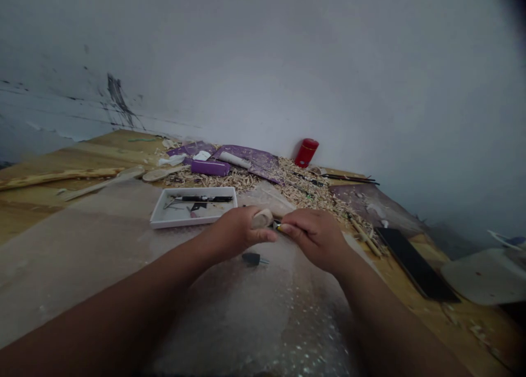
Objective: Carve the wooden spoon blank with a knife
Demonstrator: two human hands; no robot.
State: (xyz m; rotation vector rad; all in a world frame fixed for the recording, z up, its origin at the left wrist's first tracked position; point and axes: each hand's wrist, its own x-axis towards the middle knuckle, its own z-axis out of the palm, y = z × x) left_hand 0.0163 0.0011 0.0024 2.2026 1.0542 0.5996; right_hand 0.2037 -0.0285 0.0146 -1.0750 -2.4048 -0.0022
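Here's your left forearm [135, 295] slanting in from lower left, your right forearm [390, 311] from lower right! Your left hand [234, 232] curls in a grip, thumb stretched rightward; your right hand [314, 237] bunches just beside it, fingers folded, thumb pointing left!

Both hands [318, 237] bare; forearms [135, 289] bare, tapering toward wrists [344, 261].
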